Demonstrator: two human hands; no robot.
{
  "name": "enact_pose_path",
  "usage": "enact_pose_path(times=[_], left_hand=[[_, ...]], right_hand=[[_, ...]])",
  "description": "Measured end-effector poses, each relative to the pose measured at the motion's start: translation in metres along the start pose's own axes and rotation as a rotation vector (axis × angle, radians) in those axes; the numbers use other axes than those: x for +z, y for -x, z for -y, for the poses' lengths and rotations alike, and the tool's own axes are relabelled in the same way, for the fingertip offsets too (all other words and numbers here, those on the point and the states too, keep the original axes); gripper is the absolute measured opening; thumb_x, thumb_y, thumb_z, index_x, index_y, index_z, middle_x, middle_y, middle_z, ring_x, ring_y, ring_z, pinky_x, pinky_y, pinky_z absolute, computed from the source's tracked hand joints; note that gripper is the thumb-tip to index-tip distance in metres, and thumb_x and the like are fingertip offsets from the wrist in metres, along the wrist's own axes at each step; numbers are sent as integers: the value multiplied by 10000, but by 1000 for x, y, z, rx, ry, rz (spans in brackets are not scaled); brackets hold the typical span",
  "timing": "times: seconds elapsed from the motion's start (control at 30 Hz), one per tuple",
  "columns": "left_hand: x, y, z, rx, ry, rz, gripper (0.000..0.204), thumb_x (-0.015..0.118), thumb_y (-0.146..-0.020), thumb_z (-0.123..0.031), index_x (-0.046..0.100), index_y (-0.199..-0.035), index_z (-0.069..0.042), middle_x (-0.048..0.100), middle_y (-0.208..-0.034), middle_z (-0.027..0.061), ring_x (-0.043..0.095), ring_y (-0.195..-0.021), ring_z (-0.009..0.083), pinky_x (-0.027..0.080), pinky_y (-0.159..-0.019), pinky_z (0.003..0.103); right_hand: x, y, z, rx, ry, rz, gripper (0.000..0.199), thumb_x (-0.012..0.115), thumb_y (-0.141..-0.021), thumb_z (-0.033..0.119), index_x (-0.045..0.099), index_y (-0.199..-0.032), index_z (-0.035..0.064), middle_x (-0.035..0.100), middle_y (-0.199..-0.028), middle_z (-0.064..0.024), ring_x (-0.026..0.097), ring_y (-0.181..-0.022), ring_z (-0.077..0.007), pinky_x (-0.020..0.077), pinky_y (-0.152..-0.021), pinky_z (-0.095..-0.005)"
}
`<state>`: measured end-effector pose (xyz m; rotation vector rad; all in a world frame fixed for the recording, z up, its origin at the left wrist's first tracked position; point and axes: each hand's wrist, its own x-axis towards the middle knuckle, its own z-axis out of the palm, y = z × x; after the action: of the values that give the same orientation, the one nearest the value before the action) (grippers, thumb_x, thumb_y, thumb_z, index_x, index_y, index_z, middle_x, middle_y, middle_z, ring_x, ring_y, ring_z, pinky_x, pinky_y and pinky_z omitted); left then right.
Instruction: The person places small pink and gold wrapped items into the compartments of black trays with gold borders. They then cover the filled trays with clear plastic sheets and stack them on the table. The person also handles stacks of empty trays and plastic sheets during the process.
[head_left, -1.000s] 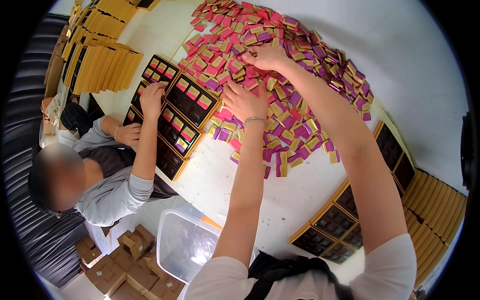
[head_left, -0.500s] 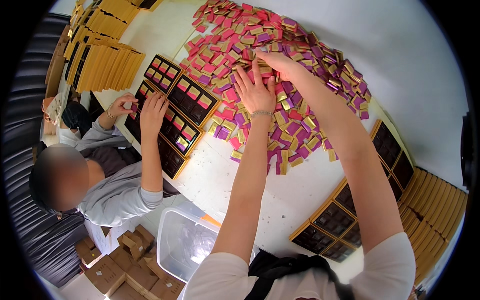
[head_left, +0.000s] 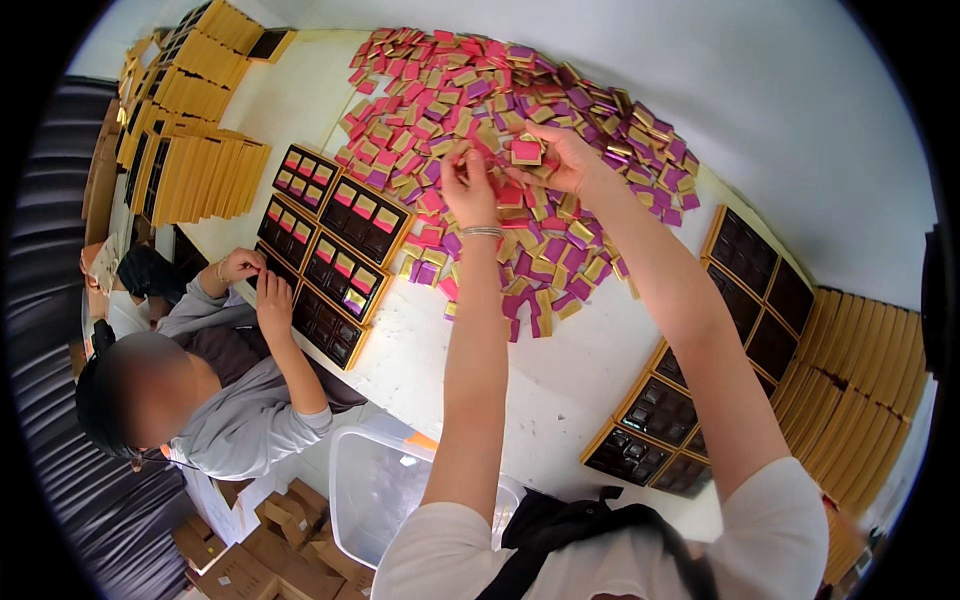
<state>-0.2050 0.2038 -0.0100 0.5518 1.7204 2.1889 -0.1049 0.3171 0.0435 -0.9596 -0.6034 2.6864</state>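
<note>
A wide heap of small foil-wrapped pieces (head_left: pixel 420 100), pink and gold or purple and gold, covers the far middle of the white table. Over its centre, my right hand (head_left: pixel 572 165) pinches one pink-and-gold foil-wrapped piece (head_left: pixel 526 152) between thumb and fingers. Just left of it, my left hand (head_left: pixel 468 190) is closed with curled fingertips, and whatever they hold is hidden. Left of the heap lie dark compartment trays (head_left: pixel 362 222) with gold edges, several partly filled with wrapped pieces.
A co-worker's hands (head_left: pixel 262 290) are at the left trays. Stacked gold-edged trays (head_left: pixel 205 180) stand at the far left, more stacks (head_left: pixel 850 380) at the right. Unfilled dark trays (head_left: pixel 660 410) lie by my right arm. A clear plastic bin (head_left: pixel 375 490) and cardboard boxes (head_left: pixel 260 565) sit below the table edge.
My hands have gone from flat and reaching over the heap to curled fingers. The right one now holds a wrapped piece. The co-worker's hands have come closer together, and the view has shifted slightly.
</note>
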Motion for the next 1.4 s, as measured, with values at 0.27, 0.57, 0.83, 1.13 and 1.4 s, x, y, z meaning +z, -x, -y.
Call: enact_pose_path(times=[0.27,0.57,0.83,1.13,1.4], left_hand=[[-8,23,-43,-828,409,127,290,534,-940,-410,630,-974,-138,645,-869,-17,621,-811,169,486,-587,268],[69,96,-48,-617,224,550,315,598,-852,26,570,-1165,2,628,-944,71,633,-764,174,531,-591,265],[164,180,-25,-832,66,828,525,694,-770,50,490,-1253,18,643,-952,104,656,-822,203,556,-675,314],[266,201,-9,-230,-640,1280,276,755,-752,-62,635,-995,-8,647,-805,27,600,-613,87,475,-483,221],[253,228,-14,-317,-897,1479,355,767,-682,-107,623,-994,-15,671,-835,74,645,-722,171,528,-646,287]], right_hand=[[-36,52,8,-133,195,78,246,611,-887,73,564,-1125,33,609,-1070,-92,639,-944,-230,589,-777,-377],[-114,157,18,-308,150,44,214,660,-825,7,581,-1024,11,591,-943,-48,625,-846,-167,572,-847,-385],[-224,283,21,-607,215,-750,281,752,-744,43,598,-977,9,602,-936,-71,618,-813,-173,592,-644,-296],[-299,315,37,-769,579,-498,171,656,-765,-104,647,-876,25,643,-837,-19,613,-824,-103,504,-759,-230],[-304,320,24,-612,861,-284,280,562,-727,-158,634,-949,-3,664,-954,-49,612,-926,-132,485,-859,-279]])
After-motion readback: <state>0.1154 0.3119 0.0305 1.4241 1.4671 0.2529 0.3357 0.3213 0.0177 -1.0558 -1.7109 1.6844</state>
